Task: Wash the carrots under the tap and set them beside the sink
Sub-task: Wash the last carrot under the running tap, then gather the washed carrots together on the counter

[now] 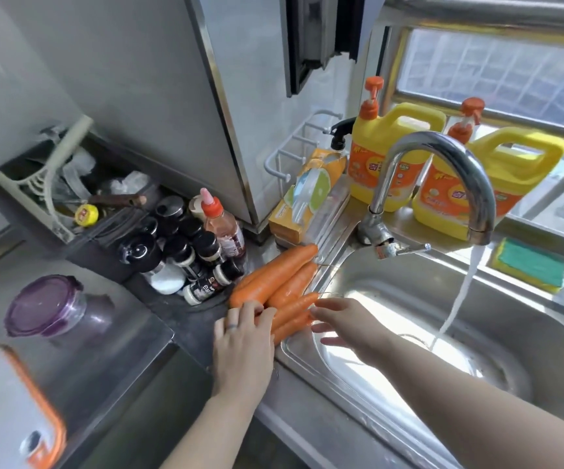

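While water runs from the tap (442,157) into the steel sink (392,292), five or so glossy orange carrots (284,279) lie piled on the counter at the sink's left rim. The left hand (243,346) rests flat-fingered on their thick ends. The right hand (344,324), fingers spread, touches their tips. A dark tray (10,194) at the counter's back edge holds utensils.

The left hand (243,343) covers the near ends of the carrots (284,286), so no clean count of the pile. The board (10,411) bottom left is blurry and chopped off by the edge. The sink (392,299) runs off the right side, and both forearms (459,401) get cut at the edges too. Labels on the jars (202,265) are way too small to read, and the bin (71,191) is just a jumble.
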A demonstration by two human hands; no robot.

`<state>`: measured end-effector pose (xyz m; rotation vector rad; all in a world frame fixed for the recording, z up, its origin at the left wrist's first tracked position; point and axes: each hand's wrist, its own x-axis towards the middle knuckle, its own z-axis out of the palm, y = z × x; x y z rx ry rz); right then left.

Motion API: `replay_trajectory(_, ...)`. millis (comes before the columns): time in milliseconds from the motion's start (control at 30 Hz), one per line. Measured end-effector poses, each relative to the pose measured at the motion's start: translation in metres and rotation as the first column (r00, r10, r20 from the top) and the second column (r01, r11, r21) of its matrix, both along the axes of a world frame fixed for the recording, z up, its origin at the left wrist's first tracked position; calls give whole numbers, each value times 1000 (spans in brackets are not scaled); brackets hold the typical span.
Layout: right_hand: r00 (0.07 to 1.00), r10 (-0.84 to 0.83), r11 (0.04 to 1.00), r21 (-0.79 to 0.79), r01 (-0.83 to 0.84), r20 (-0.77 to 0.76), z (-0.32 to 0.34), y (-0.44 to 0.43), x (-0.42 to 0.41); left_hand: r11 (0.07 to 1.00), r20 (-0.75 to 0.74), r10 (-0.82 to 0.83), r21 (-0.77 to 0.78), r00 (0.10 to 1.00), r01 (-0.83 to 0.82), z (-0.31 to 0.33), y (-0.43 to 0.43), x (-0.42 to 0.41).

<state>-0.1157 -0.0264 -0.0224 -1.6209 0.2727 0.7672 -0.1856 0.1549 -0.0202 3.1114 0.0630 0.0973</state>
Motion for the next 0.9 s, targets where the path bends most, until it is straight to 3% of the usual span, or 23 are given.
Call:
replay_trajectory(100, 997, -50, 998, -43, 53, 51, -1, -10, 0, 995, 81, -52, -84, 995, 59, 4, -6, 1)
replay_trajectory(200, 970, -210, 974, -62, 218, 121, 6, -32, 2, 962, 109, -135, -224, 985, 157, 8, -21, 11)
replay_trajectory(333, 858, -462, 875, -42, 482, 226, 22, -80, 3, 777, -46, -250, -605, 967, 172, 15, -74, 38)
replay_trajectory(467, 744, -608, 780, 35, 624, 277, 36, -126, -3, 627, -164, -351, -773, 922, 101, 24, -147, 64)
replay_trajectory(567, 715, -641, 754, 55, 655, 279, 44, -152, -12, 556, -266, -397, -831, 878, 0, 37, -187, 78)
replay_trajectory(667, 724, -603, 761, -31, 649, 336, 47, -169, -22, 485, -330, -396, -868, 857, -110, 36, -208, 95)
replay_trajectory(900, 749, -581, 760, -120, 639, 318, 38, -182, -36, 583, -375, -290, -799, 881, -148, 16, -194, 139)
